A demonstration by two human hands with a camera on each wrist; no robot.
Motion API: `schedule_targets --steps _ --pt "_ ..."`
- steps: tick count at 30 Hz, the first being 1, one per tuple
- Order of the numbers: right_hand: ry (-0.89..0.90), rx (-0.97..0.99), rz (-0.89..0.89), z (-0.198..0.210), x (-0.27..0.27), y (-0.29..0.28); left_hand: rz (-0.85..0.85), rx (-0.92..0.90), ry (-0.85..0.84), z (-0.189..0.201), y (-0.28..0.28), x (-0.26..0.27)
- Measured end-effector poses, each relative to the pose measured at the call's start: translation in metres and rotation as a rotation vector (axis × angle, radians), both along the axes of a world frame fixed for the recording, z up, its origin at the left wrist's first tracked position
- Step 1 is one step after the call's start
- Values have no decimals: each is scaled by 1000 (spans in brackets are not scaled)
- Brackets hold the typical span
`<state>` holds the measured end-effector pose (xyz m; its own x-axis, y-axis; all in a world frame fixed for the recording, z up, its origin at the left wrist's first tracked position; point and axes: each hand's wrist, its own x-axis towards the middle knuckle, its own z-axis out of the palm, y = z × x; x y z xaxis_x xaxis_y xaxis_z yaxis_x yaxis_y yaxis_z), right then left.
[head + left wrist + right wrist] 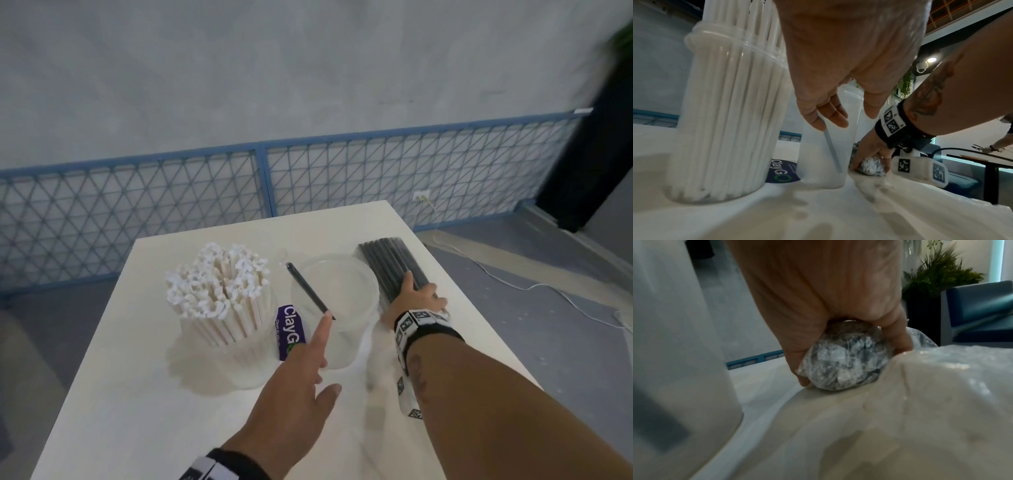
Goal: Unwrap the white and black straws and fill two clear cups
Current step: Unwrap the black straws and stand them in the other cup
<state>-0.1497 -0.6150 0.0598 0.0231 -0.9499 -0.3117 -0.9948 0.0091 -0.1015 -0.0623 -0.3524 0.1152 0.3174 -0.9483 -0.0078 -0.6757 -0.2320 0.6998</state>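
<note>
**Straw station: one cup filled, one cup with a single black straw**

- Bench (144,394): pale, rectangular; carries all items below.
- Left clear cup (239,356): upright, left of centre on the bench, packed full of white straws (219,291) standing on end, tops flared above the rim.
- Right clear cup (337,308): upright, just right of the first; holds one black straw (308,291) leaning with its top toward the far left, above the rim.
- Purple label (289,332): printed "ClayG…", lying flat on the bench between the two cups, partly under them.
- Pack of black straws (390,267): wrapped in clear plastic, lying on the bench to the right of the right cup, long axis running near to far.
- Loose clear plastic wrapping (900,203): crumpled on the near right of the bench, in front of the pack.
- Left hand (301,387): fingers extended and relaxed, gripping nothing; index fingertip at the near rim of the right cup, beside the lower part of the black straw. Actual contact with the straw cannot be told.
- Right hand (416,298): fingers and thumb curled round the near end of the wrapped pack of black straws, which rests on the bench.
- Wristbands (423,322): black with printed square markers, one on each wrist.
</note>
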Motion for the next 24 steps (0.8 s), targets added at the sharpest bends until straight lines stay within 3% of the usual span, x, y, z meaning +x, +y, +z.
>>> schedule_targets --steps 2,4,7,10,16,19,21,24 --pt "-44 -17 -34 1 1 -2 23 4 1 3 -6 1" --pt "-226 2 -152 10 2 -3 38 1 7 5 -10 2" --pt "-768 54 -386 32 1 -3 47 -6 9 4 -15 4" --pt "-1291 151 -468 64 -5 7 61 -5 -22 6 -19 3" --pt "-1793 169 -10 159 -39 66 79 -47 -13 17 -21 3" --pt "-1856 375 285 171 -51 110 127 -162 171 21 -15 9" --pt "-1744 516 470 164 -56 140 219 -206 517 27 -6 13" --pt "-1478 591 669 137 -65 184 272 -63 1050 35 20 18"
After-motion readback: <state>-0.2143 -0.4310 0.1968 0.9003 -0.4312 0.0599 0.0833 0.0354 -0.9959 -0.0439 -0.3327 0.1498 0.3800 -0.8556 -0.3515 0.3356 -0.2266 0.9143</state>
